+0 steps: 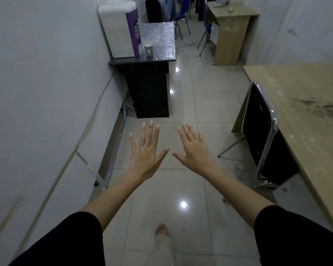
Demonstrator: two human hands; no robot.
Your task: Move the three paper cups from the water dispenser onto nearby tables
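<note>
You are looking at a dim, bluish picture; small glints of overhead lamps sit on the glossy floor tiles (183, 204) at lower centre and mid-frame; the dark table top (162, 41) at upper centre shines with glare; the wide lens bends the walls at the left and right edges; the far end at the top is soft and grainy.

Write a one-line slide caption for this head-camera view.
Both hands, left hand and right hand, spread empty above the tiled floor, facing a paper cup beside the water dispenser.
</note>
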